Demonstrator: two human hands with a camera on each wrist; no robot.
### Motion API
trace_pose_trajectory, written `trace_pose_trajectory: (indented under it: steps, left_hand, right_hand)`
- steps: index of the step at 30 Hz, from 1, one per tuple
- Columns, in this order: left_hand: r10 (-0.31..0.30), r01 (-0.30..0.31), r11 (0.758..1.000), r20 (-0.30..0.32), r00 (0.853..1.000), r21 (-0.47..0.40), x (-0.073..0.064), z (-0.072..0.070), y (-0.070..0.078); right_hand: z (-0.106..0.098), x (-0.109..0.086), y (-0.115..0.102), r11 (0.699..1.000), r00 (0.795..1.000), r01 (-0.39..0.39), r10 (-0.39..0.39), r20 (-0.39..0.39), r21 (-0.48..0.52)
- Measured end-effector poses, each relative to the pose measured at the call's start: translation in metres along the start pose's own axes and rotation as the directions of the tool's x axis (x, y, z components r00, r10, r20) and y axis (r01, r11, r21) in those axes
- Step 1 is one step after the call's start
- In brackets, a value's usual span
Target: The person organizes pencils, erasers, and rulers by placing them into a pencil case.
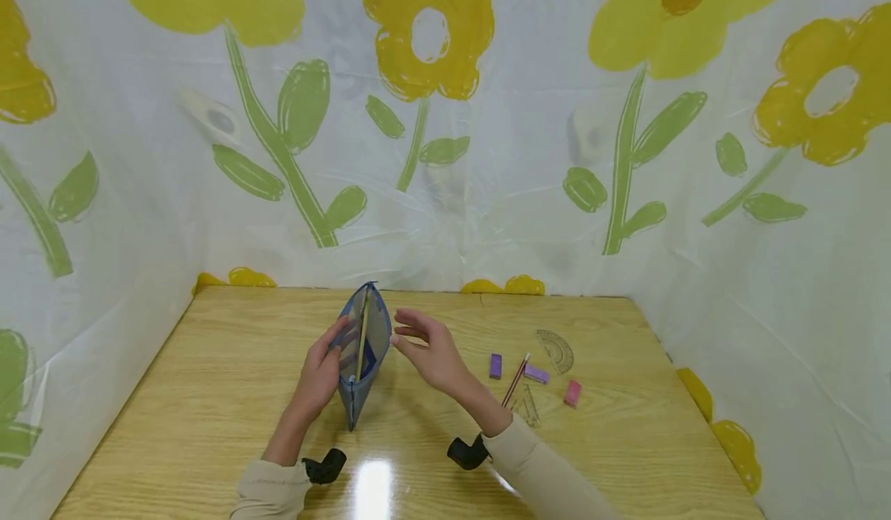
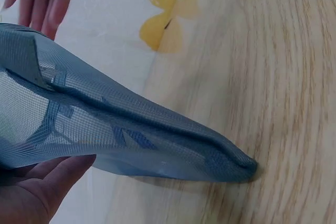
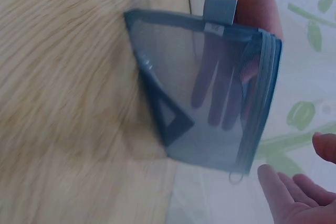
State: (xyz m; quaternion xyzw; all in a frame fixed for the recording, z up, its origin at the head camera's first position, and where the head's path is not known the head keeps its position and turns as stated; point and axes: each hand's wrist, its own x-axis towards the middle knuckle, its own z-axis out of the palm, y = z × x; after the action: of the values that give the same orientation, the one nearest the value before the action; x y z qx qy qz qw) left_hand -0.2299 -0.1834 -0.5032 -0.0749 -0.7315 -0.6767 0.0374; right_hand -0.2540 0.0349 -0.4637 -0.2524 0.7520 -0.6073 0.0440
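In the head view, the mesh pouch (image 1: pixel 379 323) is gripped by the left hand (image 1: pixel 322 369), its mouth gaping just beside the right hand (image 1: pixel 433 350), by which nothing is held; contents could be spilled if that grip is loosened. In the left wrist view, both hands are cut off. In the right wrist view, a dark triangle (image 3: pixel 181 128) inside is blurred by mesh.

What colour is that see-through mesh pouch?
The see-through mesh zip pouch is greyish blue, clearest in the right wrist view.
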Motion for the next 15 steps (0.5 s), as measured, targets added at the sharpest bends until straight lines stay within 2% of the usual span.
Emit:
trace_pose_trajectory:
  steps: [3, 9, 15]
  left_hand:
    - [-0.004, 0.004, 1.0, -0.004, 1.0, -0.01, 0.001, -0.001, -0.002]
    - [-0.025, 0.025, 1.0, 0.0, 1.0, -0.007, 0.0, -0.003, -0.002]
    - [-0.036, 0.036, 0.999, -0.012, 0.999, -0.001, -0.001, -0.006, 0.0]
  right_hand:
    - [-0.01, -0.01, 0.005, 1.0, 1.0, 0.0, 0.0, -0.027, -0.021]
    - [-0.032, -0.028, 0.021, 0.997, 0.996, -0.056, 0.052, -0.079, -0.055]
    - [-0.056, -0.045, 0.038, 0.993, 0.992, -0.095, 0.088, -0.094, -0.07]
